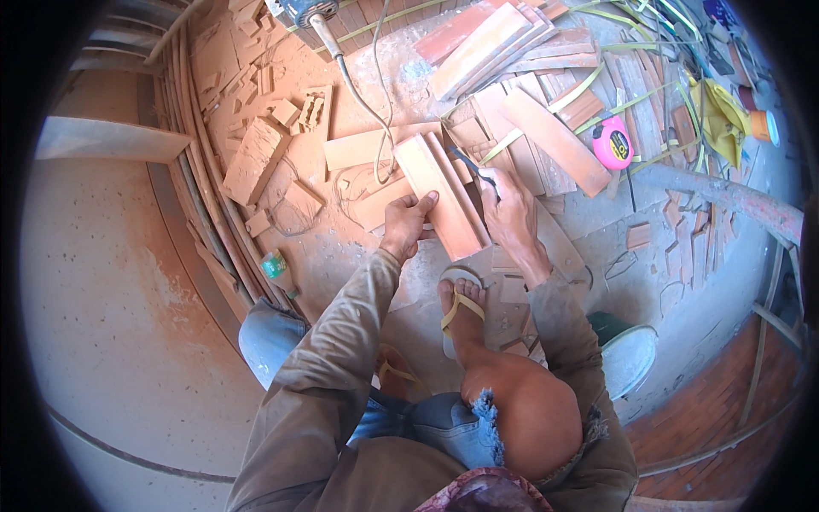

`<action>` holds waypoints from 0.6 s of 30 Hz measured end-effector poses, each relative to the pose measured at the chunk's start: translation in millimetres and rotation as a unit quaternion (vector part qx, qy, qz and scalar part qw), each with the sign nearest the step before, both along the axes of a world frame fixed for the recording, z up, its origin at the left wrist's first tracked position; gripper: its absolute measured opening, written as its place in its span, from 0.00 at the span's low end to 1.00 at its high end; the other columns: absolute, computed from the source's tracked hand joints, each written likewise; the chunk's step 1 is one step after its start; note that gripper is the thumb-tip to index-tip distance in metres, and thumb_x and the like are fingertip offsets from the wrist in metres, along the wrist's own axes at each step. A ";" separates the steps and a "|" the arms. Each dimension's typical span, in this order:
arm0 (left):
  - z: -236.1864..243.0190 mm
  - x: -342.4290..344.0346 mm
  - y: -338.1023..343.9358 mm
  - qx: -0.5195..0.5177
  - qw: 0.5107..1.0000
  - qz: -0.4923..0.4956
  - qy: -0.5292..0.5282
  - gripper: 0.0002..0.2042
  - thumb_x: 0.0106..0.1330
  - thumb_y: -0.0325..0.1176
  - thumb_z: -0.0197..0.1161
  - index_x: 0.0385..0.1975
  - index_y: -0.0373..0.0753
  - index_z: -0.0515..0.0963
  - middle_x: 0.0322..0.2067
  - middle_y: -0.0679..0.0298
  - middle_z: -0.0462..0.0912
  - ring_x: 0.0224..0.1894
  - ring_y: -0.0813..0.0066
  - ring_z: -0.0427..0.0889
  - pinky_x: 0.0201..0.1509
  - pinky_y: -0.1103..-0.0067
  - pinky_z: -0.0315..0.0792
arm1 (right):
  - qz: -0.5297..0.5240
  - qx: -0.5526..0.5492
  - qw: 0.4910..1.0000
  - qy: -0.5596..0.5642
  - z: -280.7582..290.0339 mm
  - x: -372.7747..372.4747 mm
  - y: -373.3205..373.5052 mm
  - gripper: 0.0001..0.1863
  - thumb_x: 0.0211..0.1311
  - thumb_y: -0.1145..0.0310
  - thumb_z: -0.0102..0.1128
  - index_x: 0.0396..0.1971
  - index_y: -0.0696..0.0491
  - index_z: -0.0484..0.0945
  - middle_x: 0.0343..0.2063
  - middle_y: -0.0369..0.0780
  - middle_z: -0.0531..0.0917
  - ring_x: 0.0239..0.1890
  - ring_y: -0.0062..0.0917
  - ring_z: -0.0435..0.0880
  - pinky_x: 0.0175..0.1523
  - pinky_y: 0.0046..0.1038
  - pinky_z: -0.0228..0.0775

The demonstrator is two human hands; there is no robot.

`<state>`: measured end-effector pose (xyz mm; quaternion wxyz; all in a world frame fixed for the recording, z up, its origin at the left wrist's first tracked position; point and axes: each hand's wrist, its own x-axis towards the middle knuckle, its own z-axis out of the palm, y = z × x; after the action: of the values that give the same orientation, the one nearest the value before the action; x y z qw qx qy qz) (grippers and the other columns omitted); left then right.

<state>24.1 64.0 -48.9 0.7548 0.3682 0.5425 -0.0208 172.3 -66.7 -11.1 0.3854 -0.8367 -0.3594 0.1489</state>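
Note:
My left hand (pixel 411 224) is closed on the near-left edge of a long reddish clay tile (pixel 439 192), thumb on its top face. The tile slants in front of my knees, with a second long piece or stepped edge along its right side; I cannot tell which. A slim dark pen-like tool (pixel 465 161) is pinched in my right hand (pixel 509 213), its tip close to the tile's upper right edge. Whether the tip touches is too small to tell. Right of that hand, a pink tape measure (pixel 612 143) rests by stacked tiles.
Cut tiles (pixel 546 136) and yellow-green straps crowd the far right. A corded power tool (pixel 309 12) sits on tiles at the top, its cable hanging down. Dusty offcuts (pixel 256 158) and a plastic bottle (pixel 276 269) lie left. A metal bar (pixel 725 192) and a bucket (pixel 630 358) stand right.

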 end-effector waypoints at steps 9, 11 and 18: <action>3.3 0.3 -1.0 0.000 1.000 -0.001 0.002 0.16 0.72 0.39 0.65 0.44 0.30 0.78 0.39 0.54 0.84 0.40 0.61 0.87 0.42 0.62 0.87 | 0.016 -0.021 0.998 -0.058 10.9 3.5 36.9 0.10 0.60 0.71 0.60 0.41 0.54 0.84 0.34 0.48 0.84 0.36 0.47 0.84 0.42 0.44 0.77; 0.9 -1.0 -1.3 -0.002 1.000 -0.001 0.001 0.16 0.72 0.39 0.65 0.44 0.30 0.78 0.39 0.54 0.84 0.40 0.61 0.87 0.42 0.62 0.87 | 0.017 -0.020 0.998 -0.057 9.9 2.4 35.9 0.10 0.59 0.71 0.60 0.40 0.54 0.84 0.33 0.48 0.84 0.36 0.47 0.84 0.42 0.44 0.77; 1.3 -0.3 -1.0 -0.004 1.000 0.003 -0.005 0.16 0.72 0.39 0.65 0.43 0.29 0.78 0.39 0.53 0.84 0.40 0.61 0.87 0.42 0.63 0.87 | 0.021 -0.023 0.996 -0.081 8.8 0.8 33.7 0.09 0.61 0.70 0.61 0.40 0.52 0.85 0.32 0.47 0.84 0.34 0.45 0.85 0.38 0.43 0.78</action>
<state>23.8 63.0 -47.7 0.7588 0.3634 0.5403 -0.0188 173.1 -33.0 -2.3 0.3328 -0.8469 -0.4034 0.0966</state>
